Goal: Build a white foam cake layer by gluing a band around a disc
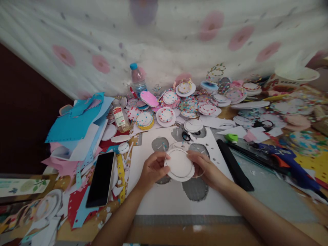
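Note:
My left hand [155, 169] pinches the left edge of a round white foam or paper disc [179, 163]. From the other side my right hand [208, 169] grips the same disc near its upper right edge. A thin, clear wire-like loop [200, 175] shows around the disc and by my right fingers; how it is attached I cannot tell. Below both hands lies a white sheet [143, 186] with several round holes cut through it. Black-handled scissors [186, 136] rest at the sheet's far edge, partly under another white disc [193, 125].
Decorated discs with beaded rings [166, 115] are heaped along the back. A water bottle [138, 80] and glue bottle [120, 118] stand at left, near blue sheets [74, 123]. A phone [100, 179] lies left; a black bar [234, 165] and glue gun [284, 160] lie right.

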Action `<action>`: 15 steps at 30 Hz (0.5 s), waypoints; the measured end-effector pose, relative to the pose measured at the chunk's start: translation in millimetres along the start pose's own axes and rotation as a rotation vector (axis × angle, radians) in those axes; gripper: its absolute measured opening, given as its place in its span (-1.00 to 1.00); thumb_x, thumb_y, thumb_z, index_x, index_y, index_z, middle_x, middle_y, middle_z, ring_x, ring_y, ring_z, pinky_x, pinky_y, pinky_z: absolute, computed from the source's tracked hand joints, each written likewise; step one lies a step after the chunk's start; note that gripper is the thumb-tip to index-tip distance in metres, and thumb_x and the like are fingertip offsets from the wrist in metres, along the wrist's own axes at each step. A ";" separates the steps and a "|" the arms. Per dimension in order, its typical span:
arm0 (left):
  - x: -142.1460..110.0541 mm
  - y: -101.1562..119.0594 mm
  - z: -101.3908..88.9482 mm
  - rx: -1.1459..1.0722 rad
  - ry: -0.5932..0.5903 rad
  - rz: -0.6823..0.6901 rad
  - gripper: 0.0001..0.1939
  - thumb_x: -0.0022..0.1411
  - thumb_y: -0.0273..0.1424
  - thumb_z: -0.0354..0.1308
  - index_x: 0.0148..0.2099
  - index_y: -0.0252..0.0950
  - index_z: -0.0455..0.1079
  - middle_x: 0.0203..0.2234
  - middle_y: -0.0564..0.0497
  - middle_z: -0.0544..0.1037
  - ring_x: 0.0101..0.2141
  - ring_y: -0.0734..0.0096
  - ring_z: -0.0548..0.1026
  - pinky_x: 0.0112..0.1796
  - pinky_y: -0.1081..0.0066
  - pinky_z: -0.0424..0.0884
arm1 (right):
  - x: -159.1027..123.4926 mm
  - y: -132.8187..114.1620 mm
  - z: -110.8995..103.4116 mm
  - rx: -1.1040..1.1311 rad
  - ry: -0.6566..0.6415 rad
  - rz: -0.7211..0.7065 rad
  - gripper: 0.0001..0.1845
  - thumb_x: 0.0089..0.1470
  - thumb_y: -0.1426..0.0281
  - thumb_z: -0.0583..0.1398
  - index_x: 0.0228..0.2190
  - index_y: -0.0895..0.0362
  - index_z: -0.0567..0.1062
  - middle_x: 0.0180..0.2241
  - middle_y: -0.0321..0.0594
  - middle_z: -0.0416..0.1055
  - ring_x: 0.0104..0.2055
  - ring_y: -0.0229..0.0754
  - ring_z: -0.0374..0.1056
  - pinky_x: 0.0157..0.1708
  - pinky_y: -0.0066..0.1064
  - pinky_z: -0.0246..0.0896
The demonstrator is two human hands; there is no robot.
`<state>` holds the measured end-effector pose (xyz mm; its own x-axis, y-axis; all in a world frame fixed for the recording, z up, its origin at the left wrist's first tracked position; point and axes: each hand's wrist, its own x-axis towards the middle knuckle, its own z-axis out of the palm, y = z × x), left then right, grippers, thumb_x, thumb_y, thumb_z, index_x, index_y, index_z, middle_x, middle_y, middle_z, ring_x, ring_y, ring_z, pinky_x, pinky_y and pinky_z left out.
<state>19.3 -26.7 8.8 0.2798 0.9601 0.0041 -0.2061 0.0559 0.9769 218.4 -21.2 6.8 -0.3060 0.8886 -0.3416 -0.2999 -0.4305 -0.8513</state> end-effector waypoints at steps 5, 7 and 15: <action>0.0 -0.1 -0.1 0.020 0.024 -0.014 -0.72 0.00 -0.28 0.33 -0.23 -0.26 0.44 -0.53 0.09 0.36 -0.51 0.51 0.30 -0.51 0.55 0.28 | -2.1 -1.4 3.2 0.007 -0.004 -0.002 -0.65 -0.05 0.10 0.25 -0.54 0.13 0.40 -0.62 -0.38 0.21 -0.62 -0.34 0.14 -0.70 -0.56 0.07; 0.5 -0.3 -0.5 0.034 0.038 -0.011 -0.73 -0.01 -0.29 0.33 -0.24 -0.26 0.44 -0.54 0.09 0.35 -0.52 0.51 0.29 -0.52 0.55 0.29 | -1.4 -3.8 3.7 0.005 -0.024 -0.008 -0.64 -0.02 0.08 0.20 -0.53 0.14 0.41 -0.64 -0.36 0.23 -0.63 -0.32 0.15 -0.69 -0.53 0.09; 5.4 2.5 -6.6 0.053 0.125 0.055 -0.78 0.03 -0.35 0.30 -0.23 -0.26 0.43 -0.51 0.10 0.38 -0.50 0.52 0.31 -0.50 0.56 0.31 | -16.9 -36.9 -14.5 -0.338 0.320 -0.444 -0.78 0.16 0.27 0.05 -0.20 0.09 0.38 -0.45 -0.28 0.38 -0.60 -0.27 0.20 -0.57 -0.42 0.11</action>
<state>14.2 -19.5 9.8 0.1497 0.9881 0.0341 -0.1670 -0.0087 0.9859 247.7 -18.1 38.2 0.0824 0.9965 0.0149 -0.0191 0.0166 -0.9997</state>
